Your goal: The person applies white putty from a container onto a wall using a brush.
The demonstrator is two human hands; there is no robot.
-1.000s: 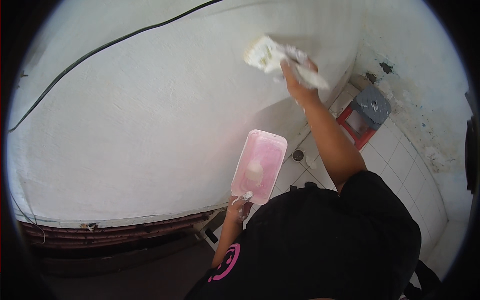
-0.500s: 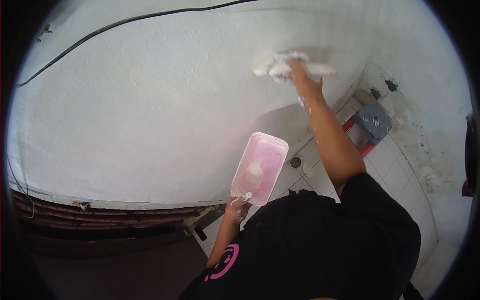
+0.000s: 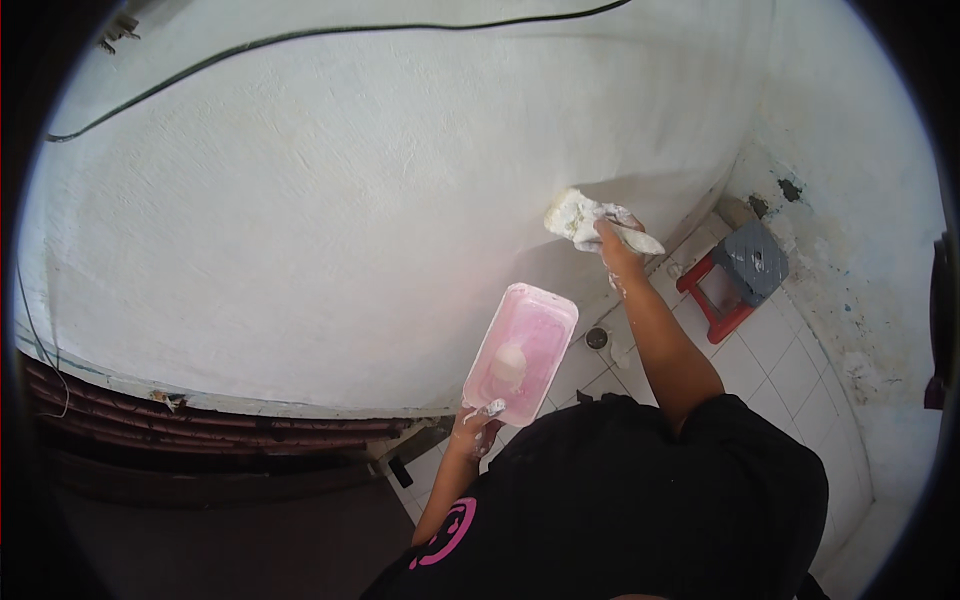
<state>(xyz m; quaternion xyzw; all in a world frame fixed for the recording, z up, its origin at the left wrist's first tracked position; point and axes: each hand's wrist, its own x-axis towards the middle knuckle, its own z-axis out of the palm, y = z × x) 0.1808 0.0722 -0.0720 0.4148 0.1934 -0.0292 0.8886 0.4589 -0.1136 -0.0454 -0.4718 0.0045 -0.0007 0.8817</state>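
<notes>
My right hand [image 3: 612, 245] grips a putty-smeared scraper blade [image 3: 582, 217] pressed flat against the white textured wall [image 3: 330, 220]. White paste covers the blade and my fingers. My left hand [image 3: 478, 425] holds the near end of a pink rectangular tray [image 3: 522, 350] tilted up toward the wall. A lump of white putty [image 3: 509, 362] lies in the tray. My black shirt fills the bottom of the view.
A red stool with a grey seat [image 3: 735, 275] stands on the white tiled floor [image 3: 790, 370] by the corner. A black cable [image 3: 300, 40] runs across the top of the wall. A small round floor drain [image 3: 596, 338] sits below my right arm. Stained wall at right.
My right hand has drawn the scraper down the wall, from up high to about chest level. The pink tray in my left hand has stayed nearly in place.
</notes>
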